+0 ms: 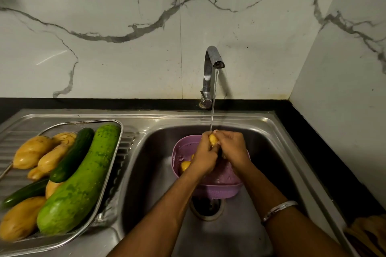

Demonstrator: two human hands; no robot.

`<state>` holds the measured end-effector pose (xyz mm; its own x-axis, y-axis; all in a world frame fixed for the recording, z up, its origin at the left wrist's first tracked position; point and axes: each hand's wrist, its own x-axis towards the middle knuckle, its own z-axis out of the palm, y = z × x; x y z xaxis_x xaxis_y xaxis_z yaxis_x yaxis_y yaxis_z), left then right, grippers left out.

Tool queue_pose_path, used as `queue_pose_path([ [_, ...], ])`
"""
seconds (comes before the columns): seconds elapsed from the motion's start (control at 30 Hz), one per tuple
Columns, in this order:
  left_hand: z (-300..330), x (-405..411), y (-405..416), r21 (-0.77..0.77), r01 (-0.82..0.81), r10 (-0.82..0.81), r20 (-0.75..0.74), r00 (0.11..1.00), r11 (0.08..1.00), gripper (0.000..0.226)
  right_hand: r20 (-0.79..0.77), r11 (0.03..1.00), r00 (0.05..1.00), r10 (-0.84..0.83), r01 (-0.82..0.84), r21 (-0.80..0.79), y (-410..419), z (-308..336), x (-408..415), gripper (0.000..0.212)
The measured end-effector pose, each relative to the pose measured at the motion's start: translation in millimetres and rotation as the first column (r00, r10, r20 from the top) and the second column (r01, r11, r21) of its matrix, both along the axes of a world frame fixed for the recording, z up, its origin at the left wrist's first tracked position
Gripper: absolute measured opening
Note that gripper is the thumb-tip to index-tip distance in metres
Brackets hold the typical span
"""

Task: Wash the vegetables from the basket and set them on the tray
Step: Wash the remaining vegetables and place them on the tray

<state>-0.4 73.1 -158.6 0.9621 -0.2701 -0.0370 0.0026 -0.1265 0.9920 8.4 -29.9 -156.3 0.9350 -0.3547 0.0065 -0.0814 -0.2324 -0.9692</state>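
Head view: both the left hand (203,157) and right hand (232,148) clasp 1 yellow potato (213,139) under the tap's stream (213,110), above the purple basket (183,150) in the sink (271,152). Wet skin could let it slip into the basin, short of the tray (117,144) at left.

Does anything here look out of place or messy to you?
Nothing much. The pale green gourd overhangs the front rim of the crowded tray, and the purple basket sits over the sink's drain.
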Motion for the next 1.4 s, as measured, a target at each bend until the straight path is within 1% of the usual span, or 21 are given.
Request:
queue_pose_path([
  [0.1, -2.2, 0.8, 0.7, 0.026, 0.007, -0.008, 0.039, 0.999, 1.000, 0.029, -0.059, 0.993, 0.992, -0.115, 0.117, 0.023, -3.1, -1.7, 2.8, 0.021],
  [0.17, -1.8, 1.8, 3.6, 0.028, -0.022, 0.021, 0.039, 0.999, 0.999, 0.032, -0.088, 0.995, 0.994, -0.072, 0.078, 0.058, -3.7, -0.3, 1.3, 0.023],
  [0.23, -1.6, 2.8, 5.8, -0.024, -0.071, 0.071, 0.003, 0.997, 0.997, 0.034, -0.067, 0.999, 0.998, 0.012, -0.010, 0.031, -2.6, 3.5, -1.2, 0.027],
  [0.3, 1.5, 1.2, 5.0, -0.084, -0.135, 0.133, -0.024, 0.991, 0.987, 0.038, -0.052, 0.993, 0.995, 0.087, -0.083, 0.082, -1.7, 7.2, -2.6, 0.028],
  [0.4, 10.0, -3.9, 0.9, -0.206, -0.197, 0.170, -0.141, 0.975, 0.959, 0.046, -0.074, 0.935, 0.983, 0.168, -0.135, 0.328, -8.0, 8.1, 0.0, 0.027],
  [0.43, 13.0, -4.7, -1.1, -0.265, -0.207, 0.154, -0.208, 0.966, 0.942, 0.046, -0.069, 0.913, 0.979, 0.193, -0.154, 0.379, -10.9, 8.4, 0.6, 0.026],
  [0.5, 17.7, -3.3, -6.1, -0.405, -0.237, 0.100, -0.332, 0.938, 0.883, 0.039, -0.052, 0.900, 0.979, 0.199, -0.162, 0.405, -14.5, 7.5, 2.7, 0.028],
  [0.57, 17.8, 1.6, -9.1, -0.494, -0.259, 0.059, -0.384, 0.922, 0.830, 0.029, -0.052, 0.916, 0.988, 0.144, -0.114, 0.385, -12.6, 7.1, 1.1, 0.031],
  [0.6, 18.6, 2.2, -10.4, -0.507, -0.271, 0.059, -0.395, 0.917, 0.818, 0.028, -0.074, 0.933, 0.992, 0.104, -0.071, 0.353, -10.8, 7.1, -1.0, 0.027],
  [0.63, 18.6, 2.2, -10.4, -0.512, -0.294, 0.070, -0.411, 0.909, 0.807, 0.030, -0.110, 0.948, 0.992, 0.068, -0.030, 0.315, -8.3, 6.3, -3.5, 0.024],
  [0.67, 17.5, 2.5, -9.8, -0.510, -0.320, 0.089, -0.426, 0.900, 0.798, 0.032, -0.150, 0.958, 0.988, 0.048, -0.003, 0.288, -6.7, 5.1, -6.2, 0.027],
  [0.73, 14.8, 2.8, -9.0, -0.494, -0.372, 0.138, -0.447, 0.884, 0.786, 0.027, -0.219, 0.961, 0.974, 0.057, 0.006, 0.275, -4.6, 5.5, -10.9, 0.037],
  [0.8, 15.5, 2.4, -8.5, -0.487, -0.387, 0.157, -0.447, 0.881, 0.783, 0.027, -0.208, 0.959, 0.973, 0.101, -0.040, 0.279, -3.4, 6.9, -14.0, 0.037],
  [0.9, 16.9, 2.0, -5.2, -0.455, -0.351, 0.137, -0.438, 0.888, 0.819, 0.036, -0.117, 0.949, 0.983, 0.143, -0.103, 0.298, -2.0, 7.2, -13.6, 0.036],
  [1.0, 19.3, 2.2, -1.9, -0.357, -0.311, 0.188, -0.338, 0.922, 0.881, 0.035, -0.110, 0.958, 0.991, 0.077, -0.043, 0.285, -3.1, 4.1, -9.8, 0.037],
  [1.1, 14.6, 2.1, -0.9, -0.229, -0.275, 0.222, -0.229, 0.948, 0.934, 0.037, -0.081, 0.991, 0.997, 0.014, -0.003, 0.133, -8.5, -2.6, -6.2, 0.038],
  [1.17, 9.9, 2.9, -0.6, -0.155, -0.272, 0.238, -0.209, 0.949, 0.950, 0.031, -0.080, 1.000, 0.997, -0.003, 0.002, -0.020, -11.3, -7.0, -3.5, 0.038],
  [1.2, 7.0, 4.5, 0.6, -0.123, -0.293, 0.262, -0.218, 0.940, 0.948, 0.029, -0.076, 0.993, 0.997, -0.015, 0.006, -0.114, -12.2, -8.8, -2.3, 0.038],
  [1.27, 2.9, 7.2, 2.1, -0.161, -0.388, 0.312, -0.361, 0.879, 0.908, 0.028, -0.057, 0.975, 0.998, 0.023, -0.035, -0.219, -11.3, -10.4, -1.9, 0.034],
  [1.33, 4.5, 6.3, 0.1, -0.229, -0.465, 0.307, -0.500, 0.810, 0.855, 0.031, -0.035, 0.979, 0.994, 0.099, -0.103, -0.177, -6.1, -9.7, -4.1, 0.028],
  [1.4, 3.9, 5.6, -1.4, -0.242, -0.490, 0.310, -0.528, 0.791, 0.837, 0.033, -0.019, 0.982, 0.990, 0.138, -0.140, -0.128, -2.6, -9.8, -5.3, 0.034],
])
